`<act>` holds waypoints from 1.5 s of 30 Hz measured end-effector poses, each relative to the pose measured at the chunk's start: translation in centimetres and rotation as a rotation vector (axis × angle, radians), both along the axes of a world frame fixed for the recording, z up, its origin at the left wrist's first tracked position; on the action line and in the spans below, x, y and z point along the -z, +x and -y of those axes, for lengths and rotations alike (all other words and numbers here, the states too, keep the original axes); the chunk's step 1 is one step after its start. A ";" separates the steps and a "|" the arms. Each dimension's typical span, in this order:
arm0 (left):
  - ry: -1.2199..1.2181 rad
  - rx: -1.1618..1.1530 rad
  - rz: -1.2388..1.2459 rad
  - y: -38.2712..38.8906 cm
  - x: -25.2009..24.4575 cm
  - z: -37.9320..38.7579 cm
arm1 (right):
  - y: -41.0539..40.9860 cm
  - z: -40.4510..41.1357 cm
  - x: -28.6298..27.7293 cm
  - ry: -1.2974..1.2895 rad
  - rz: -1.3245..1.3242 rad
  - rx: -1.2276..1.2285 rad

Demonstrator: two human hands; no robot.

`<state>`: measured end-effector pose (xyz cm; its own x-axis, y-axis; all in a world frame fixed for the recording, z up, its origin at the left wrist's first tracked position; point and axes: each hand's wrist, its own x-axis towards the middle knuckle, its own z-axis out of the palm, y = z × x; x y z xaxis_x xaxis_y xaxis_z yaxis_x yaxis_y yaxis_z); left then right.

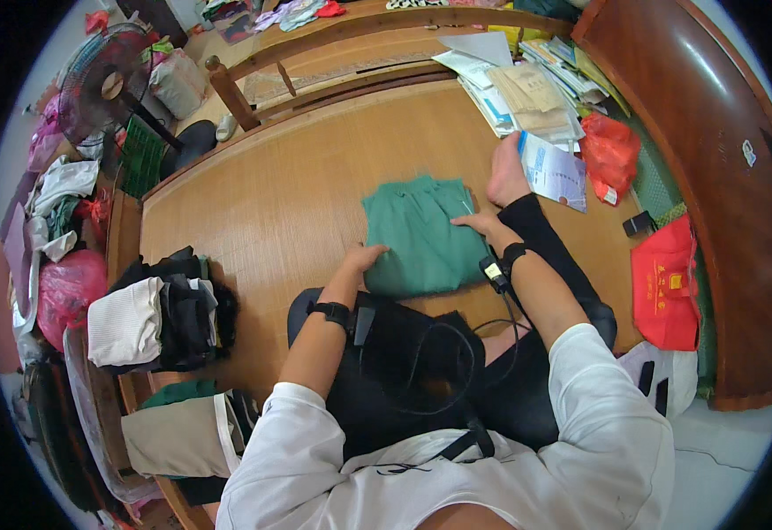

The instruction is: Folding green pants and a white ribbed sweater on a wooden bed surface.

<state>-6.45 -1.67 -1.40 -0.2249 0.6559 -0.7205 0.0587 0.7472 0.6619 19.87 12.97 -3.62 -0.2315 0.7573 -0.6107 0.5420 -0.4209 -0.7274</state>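
Note:
A green garment with a gathered elastic waistband (422,232) lies folded flat on the woven mat (280,165) in front of me. My left hand (364,257) is at its left edge, thumb on top of the cloth and the fingers mostly hidden beneath or behind. At the right edge my right hand (482,222) rests with thumb and finger on the fabric near a white drawstring or tag. Both hands appear to grip the sides of the garment. Black straps with small devices and a cable are on my wrists.
Folded clothes (180,318) are stacked at the left, with a beige folded garment (174,434) nearer me. Papers and books (525,93), a red plastic bag (610,156) and a red tote bag (665,285) lie right. A standing fan (113,86) is beyond the bed's wooden rail (359,30).

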 end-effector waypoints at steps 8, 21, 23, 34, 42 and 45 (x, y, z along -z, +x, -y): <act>0.173 -0.238 0.167 1.4 -1.0 -0.6 | 0.5 -0.1 -5.0 -0.212 -0.385 -0.068; 0.256 -0.396 0.363 1.0 -1.7 -3.5 | -9.9 6.6 -15.0 0.908 0.304 -0.571; 0.262 -0.474 0.437 0.4 -0.6 -3.8 | -11.8 7.0 -11.8 0.278 0.100 -0.666; 0.222 -0.112 -0.669 -3.0 -1.8 -3.9 | -6.5 -0.4 -0.8 0.786 0.244 -0.319; 0.038 0.162 -0.414 -5.1 0.0 -4.5 | -7.0 -4.9 -1.1 0.485 0.320 -0.371; 0.134 -0.004 -0.428 -4.2 -0.6 -5.3 | -4.6 -9.3 -0.4 0.564 0.300 -0.233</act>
<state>-10.64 3.59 -0.83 -0.4872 0.7357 -0.4705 0.3457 0.6572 0.6697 15.26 22.27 -3.19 -0.3099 0.9294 -0.2004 0.7849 0.1312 -0.6056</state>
